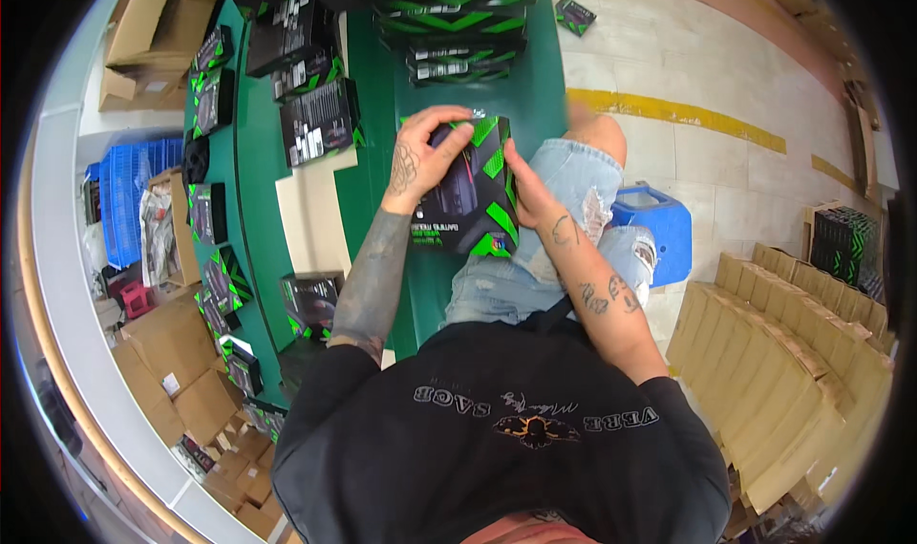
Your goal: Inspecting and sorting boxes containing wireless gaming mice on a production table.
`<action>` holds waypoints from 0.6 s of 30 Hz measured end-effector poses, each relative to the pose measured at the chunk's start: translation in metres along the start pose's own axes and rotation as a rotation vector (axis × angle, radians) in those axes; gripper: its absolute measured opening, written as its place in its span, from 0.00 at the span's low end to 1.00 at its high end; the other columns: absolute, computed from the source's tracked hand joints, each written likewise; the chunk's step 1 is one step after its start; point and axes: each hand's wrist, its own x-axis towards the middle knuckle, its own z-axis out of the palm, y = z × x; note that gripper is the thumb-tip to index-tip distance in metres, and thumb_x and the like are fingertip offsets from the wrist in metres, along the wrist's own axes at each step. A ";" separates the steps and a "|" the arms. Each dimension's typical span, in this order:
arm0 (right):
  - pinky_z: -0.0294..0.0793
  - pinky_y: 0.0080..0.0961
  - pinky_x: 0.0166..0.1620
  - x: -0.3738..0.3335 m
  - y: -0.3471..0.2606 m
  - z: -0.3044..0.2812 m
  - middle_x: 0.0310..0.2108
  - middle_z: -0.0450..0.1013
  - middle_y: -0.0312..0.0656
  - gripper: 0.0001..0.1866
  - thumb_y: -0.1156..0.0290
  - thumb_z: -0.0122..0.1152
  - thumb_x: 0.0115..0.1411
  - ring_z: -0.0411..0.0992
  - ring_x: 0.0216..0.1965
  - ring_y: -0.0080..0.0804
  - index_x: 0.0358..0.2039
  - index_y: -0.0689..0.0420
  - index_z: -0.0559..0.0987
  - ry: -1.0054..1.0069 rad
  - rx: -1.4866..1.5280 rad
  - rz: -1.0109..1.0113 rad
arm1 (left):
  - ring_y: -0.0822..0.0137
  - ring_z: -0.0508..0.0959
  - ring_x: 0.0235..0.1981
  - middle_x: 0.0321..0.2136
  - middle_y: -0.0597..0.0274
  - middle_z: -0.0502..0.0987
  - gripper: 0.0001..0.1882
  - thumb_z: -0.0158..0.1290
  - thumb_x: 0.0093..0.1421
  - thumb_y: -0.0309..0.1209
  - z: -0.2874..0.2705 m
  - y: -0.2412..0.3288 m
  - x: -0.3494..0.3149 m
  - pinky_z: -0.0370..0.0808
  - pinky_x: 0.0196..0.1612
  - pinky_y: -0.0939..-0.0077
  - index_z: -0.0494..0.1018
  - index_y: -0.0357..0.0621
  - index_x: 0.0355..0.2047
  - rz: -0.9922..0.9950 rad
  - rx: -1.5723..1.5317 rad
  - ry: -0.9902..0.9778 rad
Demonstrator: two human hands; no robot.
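Observation:
A black box with bright green patterns and a picture of a computer mouse [465, 195] is held tilted over my lap, at the edge of the green table. My left hand [425, 157] grips it at the upper left, its fingers curled over the top and the thumb across the front. Along the right side my right hand [530, 189] presses against the same mouse box, thumb up near the top corner. The other fingers of that hand are mostly hidden behind the box.
On the green table [420, 305], stacked mouse boxes [454, 28] stand ahead, with more boxes [318, 122] at the left. A blue stool [659, 234] is to my right, by flattened cartons [755, 382]. One box [575, 16] lies on the floor. Blue crates [138, 200] stand far left.

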 end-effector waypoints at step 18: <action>0.72 0.20 0.43 0.007 -0.006 -0.015 0.45 0.69 0.43 0.22 0.59 0.45 0.62 0.69 0.42 0.24 0.50 0.62 0.67 -0.142 -0.260 0.410 | 0.62 0.51 0.61 0.60 0.56 0.51 0.38 0.58 0.48 0.38 -0.056 -0.009 -0.012 0.55 0.59 0.65 0.55 0.50 0.58 -0.366 -0.781 -0.862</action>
